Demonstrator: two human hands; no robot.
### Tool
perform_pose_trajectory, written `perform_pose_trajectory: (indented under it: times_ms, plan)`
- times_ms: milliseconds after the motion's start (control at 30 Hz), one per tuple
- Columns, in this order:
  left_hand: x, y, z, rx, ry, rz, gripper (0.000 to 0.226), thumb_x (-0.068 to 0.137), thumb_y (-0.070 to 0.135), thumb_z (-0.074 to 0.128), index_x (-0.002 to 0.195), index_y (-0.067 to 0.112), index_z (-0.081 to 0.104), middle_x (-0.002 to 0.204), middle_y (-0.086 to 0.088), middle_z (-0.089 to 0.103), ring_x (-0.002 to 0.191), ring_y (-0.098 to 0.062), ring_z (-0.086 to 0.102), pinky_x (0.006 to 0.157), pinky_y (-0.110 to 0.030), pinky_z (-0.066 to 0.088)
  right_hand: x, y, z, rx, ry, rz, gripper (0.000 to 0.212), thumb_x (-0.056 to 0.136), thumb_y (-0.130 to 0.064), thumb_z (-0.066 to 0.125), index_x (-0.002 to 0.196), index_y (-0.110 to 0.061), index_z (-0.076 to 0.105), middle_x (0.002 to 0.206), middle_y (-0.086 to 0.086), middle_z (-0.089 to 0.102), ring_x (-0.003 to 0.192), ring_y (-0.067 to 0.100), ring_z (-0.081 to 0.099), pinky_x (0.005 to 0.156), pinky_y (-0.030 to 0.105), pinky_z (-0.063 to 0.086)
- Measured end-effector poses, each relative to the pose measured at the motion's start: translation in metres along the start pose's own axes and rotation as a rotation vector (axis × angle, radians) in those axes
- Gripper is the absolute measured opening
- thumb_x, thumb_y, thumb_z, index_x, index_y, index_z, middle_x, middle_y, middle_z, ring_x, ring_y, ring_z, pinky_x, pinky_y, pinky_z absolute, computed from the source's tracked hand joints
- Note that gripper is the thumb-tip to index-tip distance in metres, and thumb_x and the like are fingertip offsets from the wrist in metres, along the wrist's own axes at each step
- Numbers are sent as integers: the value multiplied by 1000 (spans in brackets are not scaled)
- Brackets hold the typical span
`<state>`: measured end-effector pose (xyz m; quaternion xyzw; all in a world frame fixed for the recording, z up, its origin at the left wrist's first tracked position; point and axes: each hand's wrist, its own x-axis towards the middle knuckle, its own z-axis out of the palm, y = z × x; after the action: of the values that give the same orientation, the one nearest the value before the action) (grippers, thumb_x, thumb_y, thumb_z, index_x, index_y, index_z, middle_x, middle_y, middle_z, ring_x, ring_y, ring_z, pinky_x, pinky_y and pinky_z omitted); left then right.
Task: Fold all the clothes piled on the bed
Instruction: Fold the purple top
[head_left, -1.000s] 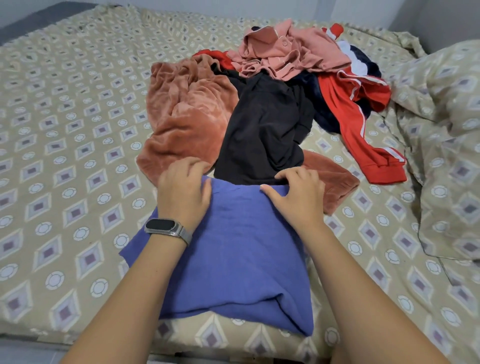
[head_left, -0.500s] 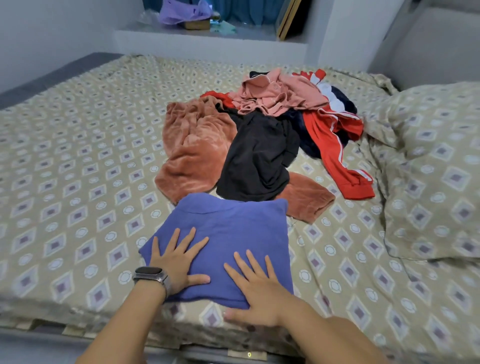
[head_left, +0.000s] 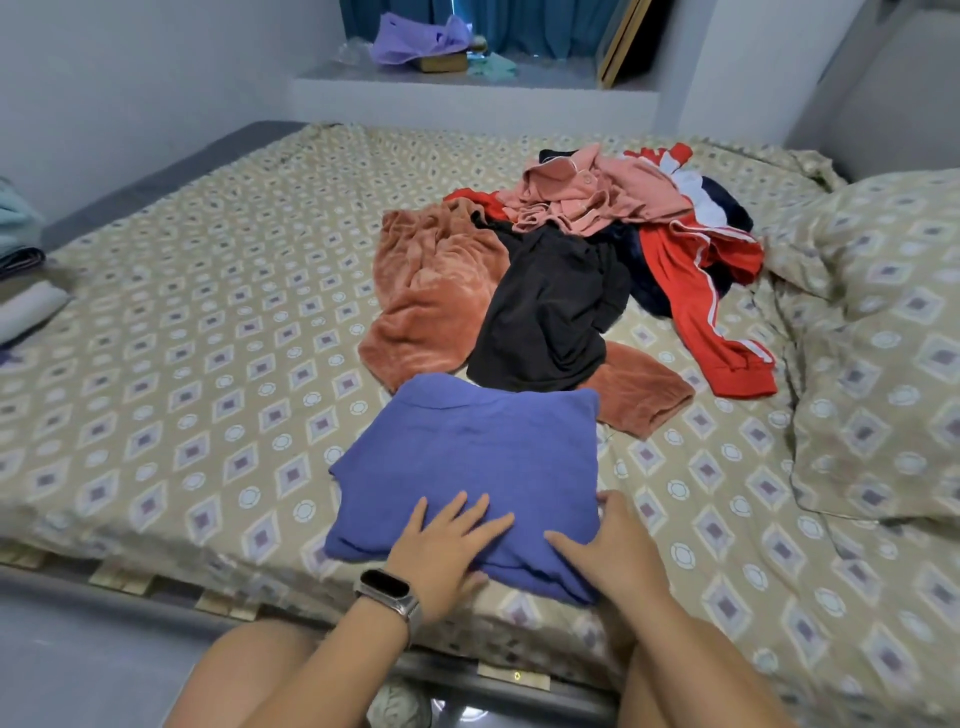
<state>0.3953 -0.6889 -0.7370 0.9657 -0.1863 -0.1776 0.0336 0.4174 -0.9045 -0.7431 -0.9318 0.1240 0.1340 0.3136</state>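
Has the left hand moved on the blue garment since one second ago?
Yes. The left hand went from the blue garment's far edge, beside the black garment, to its near edge.

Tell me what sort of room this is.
Most likely a home bedroom: a wide bed in a beige diamond-patterned sheet, a matching patterned pillow, and teal curtains above a white ledge.

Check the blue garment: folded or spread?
Folded. The blue garment lies as a compact rectangle with doubled edges; left hand and right hand on it.
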Motion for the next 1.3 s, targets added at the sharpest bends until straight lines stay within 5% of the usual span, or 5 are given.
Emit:
perform_pose_trajectory:
  times_ms: [367, 633, 767, 900, 1300]
  plan:
    - [-8, -33, -1, -62, -123, -112, 78, 96, -10, 26, 151, 37, -5, 161, 0, -13, 149, -19, -6, 120, -29, 10, -9, 28, -14, 187, -268, 1, 67, 74, -15, 81, 131, -21, 45, 85, -3, 68, 81, 11, 66, 75, 29, 51]
    - [-29, 23, 51, -29, 1, -113, 66, 88, 67, 23, 138, 28, 41, 148, 1, 41, 137, -24, 36, 112, -47, 8, -3, 22, -18, 174, -309, -50, 83, 63, -20, 83, 133, -23, 39, 92, 1, 65, 79, 13, 65, 65, 22, 50]
    - [-23, 42, 40, 13, -13, -96, 60, 83, 60, 44, 139, 39, 36, 160, -2, 8, 147, -32, -11, 112, -57, -10, 5, 28, -23, 332, -459, -29, 73, 66, 2, 83, 123, -21, 45, 65, 2, 66, 54, 14, 63, 48, 25, 48]
    - [-11, 49, 17, -140, 241, -45, 35, 64, 54, 50, 93, 34, 46, 112, 4, 41, 101, -23, 54, 88, -42, 42, 29, 26, -12, 688, -73, 145, 43, 72, -26, 86, 106, -15, 62, 81, 5, 69, 70, 25, 68, 63, 37, 56]
    - [40, 82, 28, -65, 302, 24, 87, 45, 62, 65, 124, 26, 55, 118, -4, 61, 75, -18, 59, 59, -25, 47, 106, -33, -22, 676, 79, 102, 41, 80, -36, 77, 81, 3, 65, 73, 5, 65, 69, 18, 57, 66, 32, 48]
